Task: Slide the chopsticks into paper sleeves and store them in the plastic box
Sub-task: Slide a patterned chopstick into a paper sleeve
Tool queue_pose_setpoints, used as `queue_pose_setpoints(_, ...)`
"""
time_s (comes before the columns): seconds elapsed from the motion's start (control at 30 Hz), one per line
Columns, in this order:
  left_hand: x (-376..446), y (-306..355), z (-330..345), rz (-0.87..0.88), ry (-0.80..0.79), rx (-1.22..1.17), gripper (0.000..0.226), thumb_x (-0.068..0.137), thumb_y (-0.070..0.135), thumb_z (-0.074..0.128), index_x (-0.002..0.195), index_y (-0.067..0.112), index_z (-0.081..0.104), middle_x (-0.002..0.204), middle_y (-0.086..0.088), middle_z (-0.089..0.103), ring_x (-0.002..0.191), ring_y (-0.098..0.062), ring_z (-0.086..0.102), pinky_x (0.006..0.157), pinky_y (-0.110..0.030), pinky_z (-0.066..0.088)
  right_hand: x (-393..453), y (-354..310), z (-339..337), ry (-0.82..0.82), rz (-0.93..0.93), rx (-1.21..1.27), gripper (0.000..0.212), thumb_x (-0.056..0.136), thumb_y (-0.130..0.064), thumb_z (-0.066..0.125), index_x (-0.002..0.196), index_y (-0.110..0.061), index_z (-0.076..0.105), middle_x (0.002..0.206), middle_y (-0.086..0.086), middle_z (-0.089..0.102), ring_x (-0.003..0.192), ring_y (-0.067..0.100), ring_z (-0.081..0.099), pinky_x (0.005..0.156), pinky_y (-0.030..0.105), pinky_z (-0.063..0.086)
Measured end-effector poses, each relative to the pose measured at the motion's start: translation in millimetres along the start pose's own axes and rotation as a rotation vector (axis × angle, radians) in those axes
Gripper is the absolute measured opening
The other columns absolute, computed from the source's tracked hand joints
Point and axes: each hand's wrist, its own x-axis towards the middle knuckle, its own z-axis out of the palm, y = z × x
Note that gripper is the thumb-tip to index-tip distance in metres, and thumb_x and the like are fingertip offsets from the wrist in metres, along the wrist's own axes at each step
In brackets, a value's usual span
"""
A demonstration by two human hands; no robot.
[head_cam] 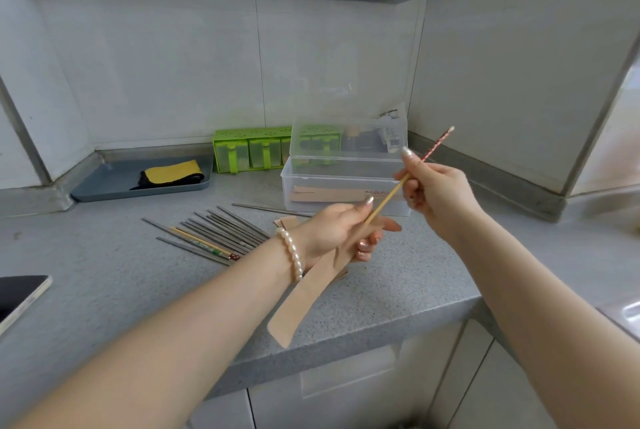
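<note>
Midway: left hand (337, 227) gripping paper sleeve (304, 293), right hand (433, 186) pinching wooden chopstick (398, 188) entering its mouth. Sleeves already inside plastic box (346, 186) at twelve o'clock; loose chopsticks (214, 231) at ten o'clock on the surface (104, 272).

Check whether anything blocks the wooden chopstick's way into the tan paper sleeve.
Nothing visible does. The right hand holds the red-patterned wooden chopstick, and its tip already meets the mouth of the tan paper sleeve, which the left hand grips.
</note>
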Motion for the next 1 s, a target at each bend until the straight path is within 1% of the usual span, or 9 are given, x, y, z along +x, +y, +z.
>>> queue_pose_setpoints(0.13,1,0,2,0.014,0.047,-0.014,0.045,0.100,0.032,0.032,0.107,-0.005,0.057,0.063,-0.003,0.057,0.050,-0.009,0.048,0.049,-0.019,0.042,7,2,4,-0.037,0.038,-0.045,0.036,0.088,-0.036,0.062,0.068,-0.006,0.063,0.047,-0.001,0.045,0.046,0.010,0.043,0.052,0.022,0.033)
queue_pose_setpoints(0.23,-2,2,0,0.047,0.076,-0.016,0.043,0.097,0.031,0.039,0.114,-0.005,0.054,0.075,-0.007,0.068,0.058,-0.010,0.060,0.056,-0.022,0.052,14,3,0,-0.020,0.053,-0.062,0.036,0.091,-0.034,0.058,0.068,-0.006,0.062,0.043,-0.003,0.050,0.047,0.012,0.045,0.051,0.022,0.035)
queue_pose_setpoints(0.33,-7,5,-4,0.023,0.001,-0.021,0.025,0.094,0.014,0.047,0.115,0.003,0.053,0.098,-0.007,0.071,0.074,-0.017,0.069,0.071,-0.030,0.057,19,4,-7,0.002,0.087,-0.057,0.037,0.094,-0.033,0.054,0.068,-0.008,0.061,0.047,0.001,0.053,0.048,0.013,0.044,0.052,0.023,0.033)
queue_pose_setpoints(0.4,-10,6,-6,-0.037,-0.044,0.010,0.023,0.095,0.007,0.045,0.117,0.008,0.052,0.104,-0.007,0.070,0.079,-0.022,0.070,0.075,-0.037,0.056,20,5,-11,-0.007,0.127,-0.042,0.037,0.095,-0.033,0.051,0.068,-0.008,0.060,0.048,0.001,0.052,0.048,0.013,0.044,0.053,0.024,0.033)
queue_pose_setpoints(0.47,-11,4,-5,-0.113,-0.036,0.097,0.022,0.098,0.016,0.041,0.114,0.005,0.051,0.100,-0.010,0.070,0.075,-0.024,0.070,0.072,-0.038,0.056,20,6,-13,-0.030,0.156,-0.032,0.038,0.096,-0.032,0.050,0.069,-0.008,0.060,0.048,0.001,0.052,0.049,0.014,0.044,0.054,0.024,0.033)
queue_pose_setpoints(0.57,-11,3,-1,-0.196,0.028,0.303,0.035,0.100,0.033,0.032,0.099,0.003,0.050,0.080,-0.012,0.070,0.059,-0.022,0.067,0.058,-0.032,0.055,20,8,-14,-0.068,0.181,-0.028,0.040,0.097,-0.031,0.047,0.068,-0.006,0.060,0.047,0.002,0.052,0.051,0.015,0.044,0.056,0.025,0.033)
queue_pose_setpoints(0.67,-11,1,0,-0.179,0.055,0.330,0.043,0.101,0.035,0.027,0.089,0.001,0.051,0.068,-0.012,0.069,0.052,-0.021,0.065,0.054,-0.030,0.053,18,9,-11,-0.132,0.221,-0.040,0.042,0.099,-0.029,0.042,0.069,-0.005,0.060,0.046,0.002,0.052,0.053,0.015,0.044,0.057,0.025,0.032)
queue_pose_setpoints(0.83,-11,-3,0,-0.121,0.114,0.330,0.047,0.101,0.037,0.024,0.093,0.003,0.056,0.078,-0.011,0.070,0.061,-0.022,0.068,0.058,-0.029,0.054,16,11,-14,-0.254,0.286,-0.076,0.040,0.100,-0.026,0.039,0.080,-0.004,0.066,0.055,0.004,0.055,0.057,0.014,0.045,0.059,0.026,0.032)
queue_pose_setpoints(1.0,-12,-2,-1,-0.111,0.134,0.316,0.046,0.102,0.037,0.024,0.099,0.005,0.056,0.085,-0.012,0.072,0.070,-0.025,0.068,0.068,-0.033,0.054,9,9,-10,-0.417,0.358,-0.273,0.030,0.096,-0.026,0.046,0.086,-0.008,0.067,0.070,0.004,0.056,0.062,0.013,0.046,0.062,0.027,0.035)
